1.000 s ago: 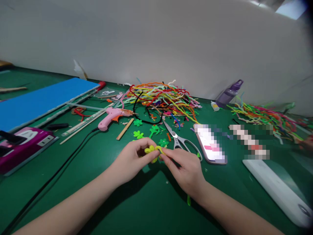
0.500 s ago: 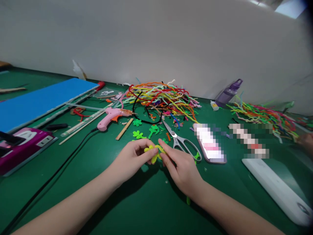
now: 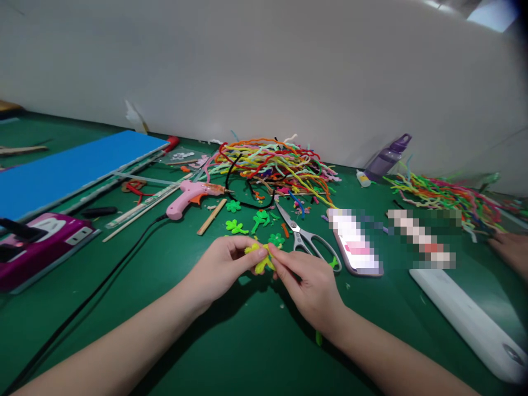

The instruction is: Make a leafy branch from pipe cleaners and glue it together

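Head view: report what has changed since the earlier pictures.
The right hand has brought its raised index finger down to the yellow flower. Another person's hand has moved leftward into fuller view. Unchanged: the left hand keeps its grip on the flower; glue gun and scissors stay put.

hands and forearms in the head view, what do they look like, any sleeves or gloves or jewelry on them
The left hand and right hand are ungloved. Both forearms are slim, tapering towards the wrists, with no sleeve, watch or bracelet in view. No ring shows, though some fingers are partly hidden.
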Action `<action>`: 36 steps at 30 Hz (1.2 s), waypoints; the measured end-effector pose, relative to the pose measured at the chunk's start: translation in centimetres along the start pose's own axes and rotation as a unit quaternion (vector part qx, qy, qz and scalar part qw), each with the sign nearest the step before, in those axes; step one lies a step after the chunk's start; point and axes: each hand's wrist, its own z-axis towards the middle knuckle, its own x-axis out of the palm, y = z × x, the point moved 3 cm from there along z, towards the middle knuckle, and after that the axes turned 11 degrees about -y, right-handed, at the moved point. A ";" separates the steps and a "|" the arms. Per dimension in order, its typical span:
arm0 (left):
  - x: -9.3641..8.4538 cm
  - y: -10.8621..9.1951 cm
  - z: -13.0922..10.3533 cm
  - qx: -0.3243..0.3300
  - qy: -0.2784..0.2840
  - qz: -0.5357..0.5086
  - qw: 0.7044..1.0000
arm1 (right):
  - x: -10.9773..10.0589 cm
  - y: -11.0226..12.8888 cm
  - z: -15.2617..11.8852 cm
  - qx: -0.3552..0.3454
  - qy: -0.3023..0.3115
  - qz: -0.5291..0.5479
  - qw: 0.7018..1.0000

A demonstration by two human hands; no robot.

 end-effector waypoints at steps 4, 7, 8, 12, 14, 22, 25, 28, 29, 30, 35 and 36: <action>-0.1 0.1 0.1 0.002 -0.005 0.012 1.000 | 0.1 -0.1 -0.1 -0.018 0.003 -0.013 1.000; -0.1 0.3 0.1 0.005 -0.005 0.009 1.000 | 0.1 0.0 -0.1 -0.041 0.009 -0.032 0.999; -0.1 0.3 0.1 0.006 -0.004 0.007 1.000 | 0.2 0.0 -0.1 -0.042 0.014 -0.035 0.998; -0.3 0.6 0.2 0.006 -0.011 0.027 1.000 | 0.3 0.0 -0.1 -0.033 0.042 -0.041 0.998; -0.4 0.7 0.3 0.003 -0.017 0.044 0.999 | 0.3 0.1 0.0 -0.035 0.052 -0.041 0.997; -0.4 0.4 0.2 -0.003 -0.020 -0.008 1.000 | 0.1 0.5 0.2 -0.011 0.032 -0.038 0.999; -0.4 0.3 0.1 -0.007 -0.024 -0.022 0.999 | 0.1 0.4 0.2 0.043 0.011 -0.037 0.998; -0.4 0.3 0.1 -0.013 -0.024 -0.029 0.999 | 0.1 0.5 0.2 0.054 0.008 -0.027 0.998; -0.4 0.3 0.1 -0.015 -0.024 -0.029 0.999 | 0.1 0.6 0.2 0.047 0.007 -0.025 0.999; -0.4 0.3 0.1 -0.016 -0.023 -0.029 0.999 | 0.0 0.6 0.3 0.039 0.005 -0.023 0.999; -0.3 0.3 0.1 -0.018 -0.022 -0.028 0.999 | 0.0 0.5 0.2 0.006 -0.007 -0.006 1.000; -0.4 0.4 0.1 -0.017 -0.023 -0.026 0.999 | 0.0 0.5 0.1 0.000 -0.007 -0.002 1.000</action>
